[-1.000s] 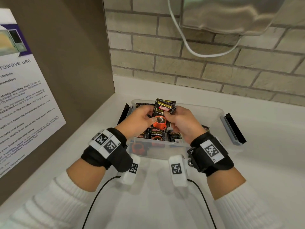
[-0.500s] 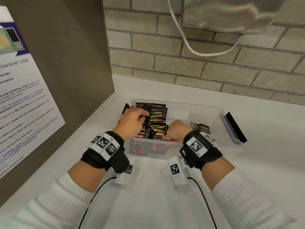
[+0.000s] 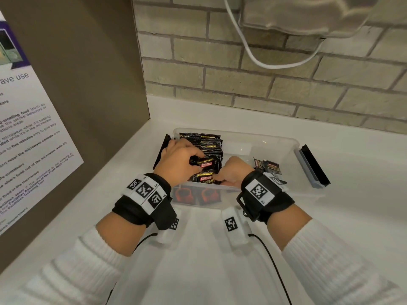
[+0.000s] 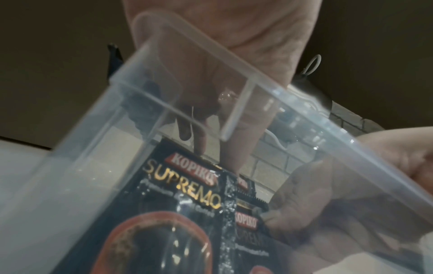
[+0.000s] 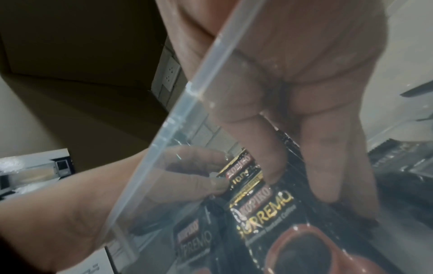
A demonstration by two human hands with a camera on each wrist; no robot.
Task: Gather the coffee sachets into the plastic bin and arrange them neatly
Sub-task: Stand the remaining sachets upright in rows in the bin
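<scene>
A clear plastic bin (image 3: 253, 135) stands on the white counter. Black Kopiko coffee sachets (image 3: 209, 144) stand upright in a row along its left side, and a few loose sachets (image 3: 267, 167) lie in its right part. Both hands are inside the bin at the near end of the row. My left hand (image 3: 195, 160) pinches the top of a sachet (image 4: 187, 178) between thumb and finger. My right hand (image 3: 220, 178) grips the front sachet (image 5: 260, 204) at its top edge, thumb on its face. The bin's wall (image 5: 178, 115) blurs both wrist views.
Black latches (image 3: 315, 166) hang open at both ends of the bin. A brown panel with a microwave poster (image 3: 33, 139) closes off the left. The brick wall (image 3: 242, 73) behind carries a white cable (image 3: 253, 56) and a metal appliance (image 3: 308, 14).
A second ago both hands held one sachet up above the bin. They have lowered it into the upright row and now stay down among the sachets at the near end.
</scene>
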